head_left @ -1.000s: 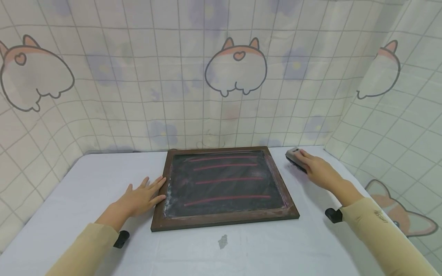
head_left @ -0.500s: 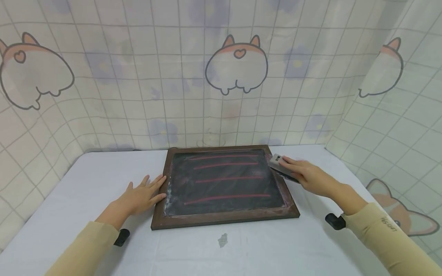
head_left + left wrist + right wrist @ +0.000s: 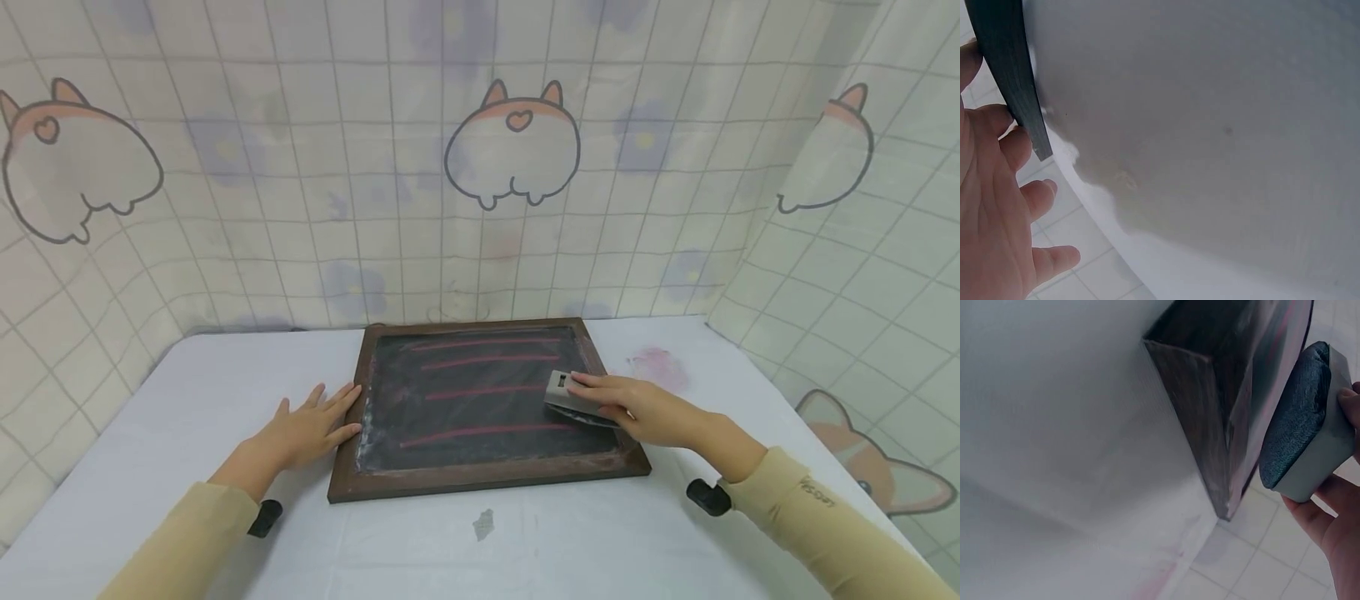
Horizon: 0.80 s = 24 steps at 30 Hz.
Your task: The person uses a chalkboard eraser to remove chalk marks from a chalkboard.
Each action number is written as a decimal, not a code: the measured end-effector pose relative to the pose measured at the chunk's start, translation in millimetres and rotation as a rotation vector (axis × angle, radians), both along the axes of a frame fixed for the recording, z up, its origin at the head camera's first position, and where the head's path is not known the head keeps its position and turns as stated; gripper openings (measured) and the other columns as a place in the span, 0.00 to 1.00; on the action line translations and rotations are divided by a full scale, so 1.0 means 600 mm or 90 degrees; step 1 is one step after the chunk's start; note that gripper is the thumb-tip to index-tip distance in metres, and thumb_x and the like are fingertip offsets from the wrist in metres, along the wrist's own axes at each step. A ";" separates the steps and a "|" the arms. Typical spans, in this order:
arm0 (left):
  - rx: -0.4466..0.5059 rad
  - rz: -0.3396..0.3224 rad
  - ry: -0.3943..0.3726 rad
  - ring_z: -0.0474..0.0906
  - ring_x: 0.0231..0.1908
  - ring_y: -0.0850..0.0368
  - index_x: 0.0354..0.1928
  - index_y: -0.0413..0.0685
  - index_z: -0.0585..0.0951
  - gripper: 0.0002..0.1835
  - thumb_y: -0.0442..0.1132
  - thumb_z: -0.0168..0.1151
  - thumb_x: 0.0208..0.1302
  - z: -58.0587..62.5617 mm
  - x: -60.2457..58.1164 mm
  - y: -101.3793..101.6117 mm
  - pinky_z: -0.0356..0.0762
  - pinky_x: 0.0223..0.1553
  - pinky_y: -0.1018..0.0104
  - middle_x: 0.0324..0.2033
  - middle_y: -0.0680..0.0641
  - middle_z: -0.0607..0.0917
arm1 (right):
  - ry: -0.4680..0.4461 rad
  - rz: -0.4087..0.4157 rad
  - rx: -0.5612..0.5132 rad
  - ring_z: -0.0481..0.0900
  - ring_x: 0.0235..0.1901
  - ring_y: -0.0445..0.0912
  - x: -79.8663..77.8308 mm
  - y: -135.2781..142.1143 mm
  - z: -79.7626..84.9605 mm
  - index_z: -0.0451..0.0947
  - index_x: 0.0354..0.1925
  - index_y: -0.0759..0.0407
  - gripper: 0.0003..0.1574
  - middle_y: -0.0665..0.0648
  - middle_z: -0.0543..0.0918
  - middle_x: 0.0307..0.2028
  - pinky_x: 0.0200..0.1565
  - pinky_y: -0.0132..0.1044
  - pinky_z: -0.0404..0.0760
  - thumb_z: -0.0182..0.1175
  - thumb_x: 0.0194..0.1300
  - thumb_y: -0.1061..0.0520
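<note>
A wooden-framed chalkboard (image 3: 480,482) lies on the white table, with several pink chalk lines across its dark surface. My left hand (image 3: 303,429) rests at the board's left edge, its fingers spread and fingertips touching the frame. In the left wrist view, the fingers (image 3: 1040,199) meet the board's dark side (image 3: 1013,69). My right hand (image 3: 648,408) grips a grey chalkboard eraser (image 3: 573,400) over the right part of the board, covering the right ends of some lines. The right wrist view shows the eraser's dark felt pad (image 3: 1297,415) tilted, facing the board's surface.
A pink chalk smudge (image 3: 658,368) marks the white tablecloth right of the board. A small grey patch (image 3: 483,524) lies in front of it. A gridded curtain (image 3: 510,250) with cartoon animals hangs behind and along the sides.
My right hand has carried the eraser leftward from the table beside the board to over its right part, uncovering the pink smudge. The left hand stays in place.
</note>
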State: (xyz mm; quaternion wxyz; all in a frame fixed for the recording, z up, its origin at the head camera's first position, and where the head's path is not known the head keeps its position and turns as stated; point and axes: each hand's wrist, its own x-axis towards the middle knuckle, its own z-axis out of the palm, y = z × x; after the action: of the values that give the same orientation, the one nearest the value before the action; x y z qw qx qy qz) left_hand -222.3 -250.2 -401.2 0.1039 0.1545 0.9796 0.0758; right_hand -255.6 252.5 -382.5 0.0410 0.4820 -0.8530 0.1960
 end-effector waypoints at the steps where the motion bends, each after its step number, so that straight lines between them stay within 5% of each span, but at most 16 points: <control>1: 0.001 -0.001 -0.001 0.49 0.75 0.26 0.81 0.45 0.54 0.41 0.62 0.46 0.79 -0.002 0.000 -0.001 0.41 0.63 0.17 0.79 0.38 0.56 | -0.004 0.008 0.006 0.80 0.54 0.49 0.000 -0.001 -0.002 0.71 0.72 0.63 0.37 0.67 0.70 0.71 0.40 0.32 0.76 0.60 0.66 0.76; 7: 0.000 0.002 -0.006 0.48 0.75 0.27 0.82 0.45 0.53 0.41 0.63 0.44 0.79 -0.008 -0.002 -0.002 0.41 0.63 0.17 0.79 0.39 0.55 | 0.017 0.071 0.026 0.79 0.58 0.54 -0.002 -0.010 -0.016 0.70 0.72 0.64 0.39 0.68 0.70 0.70 0.47 0.37 0.81 0.61 0.64 0.78; 11: -0.004 0.006 -0.007 0.48 0.75 0.26 0.82 0.44 0.52 0.41 0.62 0.44 0.80 0.000 -0.002 -0.003 0.40 0.64 0.17 0.79 0.38 0.54 | 0.007 0.064 0.025 0.80 0.57 0.52 -0.003 -0.014 -0.014 0.71 0.72 0.64 0.38 0.70 0.69 0.70 0.44 0.34 0.79 0.62 0.65 0.76; 17: -0.007 0.006 -0.016 0.47 0.75 0.27 0.82 0.43 0.52 0.41 0.62 0.44 0.80 0.002 -0.003 -0.003 0.39 0.64 0.17 0.79 0.38 0.53 | -0.096 0.012 0.055 0.76 0.35 0.38 0.003 -0.006 -0.003 0.71 0.73 0.58 0.37 0.72 0.63 0.73 0.33 0.30 0.72 0.62 0.68 0.74; 24: 0.014 0.007 -0.038 0.44 0.76 0.26 0.82 0.42 0.49 0.42 0.62 0.43 0.80 0.003 -0.003 0.001 0.35 0.64 0.17 0.80 0.37 0.51 | -0.034 0.047 0.071 0.78 0.39 0.42 -0.002 -0.013 -0.001 0.74 0.69 0.62 0.35 0.73 0.67 0.71 0.36 0.31 0.74 0.61 0.66 0.76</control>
State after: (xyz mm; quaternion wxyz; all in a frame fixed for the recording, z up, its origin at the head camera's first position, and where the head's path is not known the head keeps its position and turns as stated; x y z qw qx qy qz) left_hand -224.3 -249.6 -399.6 0.1311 0.1479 0.9760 0.0915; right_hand -256.8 245.0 -382.8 -0.0160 0.5090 -0.8451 0.1624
